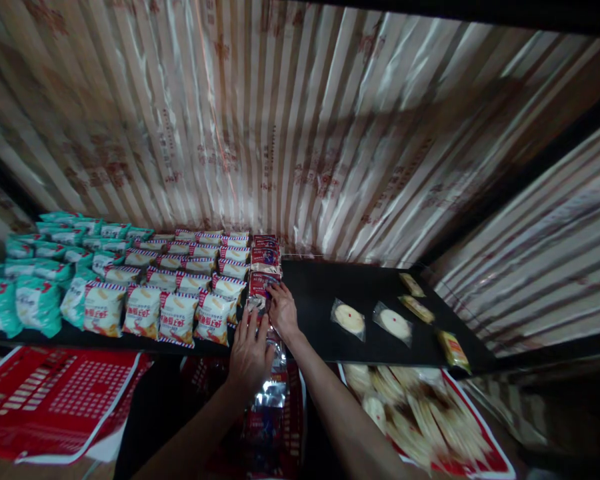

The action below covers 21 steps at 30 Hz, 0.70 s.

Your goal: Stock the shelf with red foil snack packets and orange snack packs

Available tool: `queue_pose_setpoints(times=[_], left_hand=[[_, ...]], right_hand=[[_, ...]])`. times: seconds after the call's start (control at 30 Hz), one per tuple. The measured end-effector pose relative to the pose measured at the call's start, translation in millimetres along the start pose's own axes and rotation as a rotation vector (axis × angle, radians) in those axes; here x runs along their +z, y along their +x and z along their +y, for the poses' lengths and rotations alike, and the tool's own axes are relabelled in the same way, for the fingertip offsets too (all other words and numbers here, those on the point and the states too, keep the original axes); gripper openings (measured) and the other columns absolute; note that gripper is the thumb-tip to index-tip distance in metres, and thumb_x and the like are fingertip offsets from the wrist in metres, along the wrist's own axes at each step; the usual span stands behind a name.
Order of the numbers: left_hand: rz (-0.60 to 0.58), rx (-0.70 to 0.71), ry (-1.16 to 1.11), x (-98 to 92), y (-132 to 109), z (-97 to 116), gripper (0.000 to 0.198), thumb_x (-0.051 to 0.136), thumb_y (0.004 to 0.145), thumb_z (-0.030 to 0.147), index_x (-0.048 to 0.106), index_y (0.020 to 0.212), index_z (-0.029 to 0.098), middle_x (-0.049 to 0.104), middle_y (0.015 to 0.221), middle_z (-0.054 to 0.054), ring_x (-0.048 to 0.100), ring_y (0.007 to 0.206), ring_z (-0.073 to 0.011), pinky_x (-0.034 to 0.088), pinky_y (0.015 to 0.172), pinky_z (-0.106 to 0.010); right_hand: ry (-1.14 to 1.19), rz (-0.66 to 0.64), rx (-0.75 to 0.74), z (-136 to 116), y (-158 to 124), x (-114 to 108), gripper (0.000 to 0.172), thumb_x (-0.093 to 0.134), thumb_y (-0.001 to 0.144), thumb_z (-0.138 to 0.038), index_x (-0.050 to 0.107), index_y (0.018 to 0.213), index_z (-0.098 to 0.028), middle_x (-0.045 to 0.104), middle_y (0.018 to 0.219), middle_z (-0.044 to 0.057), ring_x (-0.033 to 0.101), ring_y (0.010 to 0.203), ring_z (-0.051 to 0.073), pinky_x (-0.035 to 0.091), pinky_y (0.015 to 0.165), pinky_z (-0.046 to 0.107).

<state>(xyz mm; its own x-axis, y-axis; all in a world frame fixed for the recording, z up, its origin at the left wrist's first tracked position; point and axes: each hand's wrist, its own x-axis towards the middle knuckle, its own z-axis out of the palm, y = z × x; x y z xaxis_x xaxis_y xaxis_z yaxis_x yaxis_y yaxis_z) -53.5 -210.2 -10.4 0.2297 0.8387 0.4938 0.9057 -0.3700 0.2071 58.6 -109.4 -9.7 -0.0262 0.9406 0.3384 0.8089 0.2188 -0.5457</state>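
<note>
Two bare hands: both reach in from below in my head view and meet over the red packets (pixel 265 257) at the middle of the black shelf (pixel 310 287).
Left hand (pixel 250 353): palm down, fingers loosely spread and nearly straight, tips at the silvery end of a packet; I cannot tell whether it pinches anything.
Right hand (pixel 281 312): fingers bent and close together, tips on the right side of the same packet; its thumb is unclear to me, so I cannot tell if it grips or just presses.
Red packets, place: I see them in one narrow column from the shelf's back edge towards me, just beside the white snack bags (pixel 175 317); more show below the front edge, though my hands hide whether they join.
Red packets, looks: deep red with pale lettering, bluish dark patches at the right, and shiny silver bands across between the red panels; the foil is creased and throws bright glints near the lower part.
White snack bags: plump, red-lettered, with striped borders, in rows.
Teal bags (pixel 37 307): puffed, massed at far left.
Pale discs (pixel 395 325): two, each in clear wrap, right of my hands.
Yellow packets (pixel 416 309): three, near the shelf's right end.
</note>
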Motion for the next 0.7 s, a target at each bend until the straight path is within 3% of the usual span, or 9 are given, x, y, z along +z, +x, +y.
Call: queue_pose_setpoints(times=[0.33, 0.57, 0.7], left_hand=[[0.004, -0.025, 0.0, 9.3, 0, 0, 0.047, 0.05, 0.081, 0.026, 0.054, 0.125, 0.01, 0.046, 0.138, -0.02, 0.033, 0.133, -0.0358, 0.038, 0.102, -0.049], [0.011, -0.038, 0.015, 24.1, -3, 2, 0.047, 0.045, 0.08, 0.023, 0.052, 0.123, 0.005, 0.045, 0.137, -0.023, 0.036, 0.132, -0.0341, 0.037, 0.102, -0.05], [0.002, -0.089, 0.021, 25.3, -3, 5, 0.045, 0.045, 0.082, 0.024, 0.052, 0.123, 0.006, 0.046, 0.137, -0.022, 0.038, 0.13, -0.0327, 0.037, 0.102, -0.049]], right_hand=[[-0.061, 0.001, -0.041, -22, 10, -7, 0.039, 0.043, 0.089, -0.028, 0.062, 0.116, -0.007, 0.058, 0.127, 0.016, 0.035, 0.133, 0.027, 0.032, 0.109, 0.041], [-0.096, -0.052, -0.056, -25, 17, -3, 0.05, 0.042, 0.078, -0.006, 0.053, 0.127, -0.005, 0.045, 0.14, 0.016, 0.023, 0.139, 0.025, 0.027, 0.111, 0.039], [-0.12, -0.125, -0.043, -29, 26, -2, 0.05, 0.043, 0.079, -0.007, 0.052, 0.128, -0.003, 0.046, 0.14, 0.017, 0.023, 0.139, 0.026, 0.025, 0.112, 0.038]])
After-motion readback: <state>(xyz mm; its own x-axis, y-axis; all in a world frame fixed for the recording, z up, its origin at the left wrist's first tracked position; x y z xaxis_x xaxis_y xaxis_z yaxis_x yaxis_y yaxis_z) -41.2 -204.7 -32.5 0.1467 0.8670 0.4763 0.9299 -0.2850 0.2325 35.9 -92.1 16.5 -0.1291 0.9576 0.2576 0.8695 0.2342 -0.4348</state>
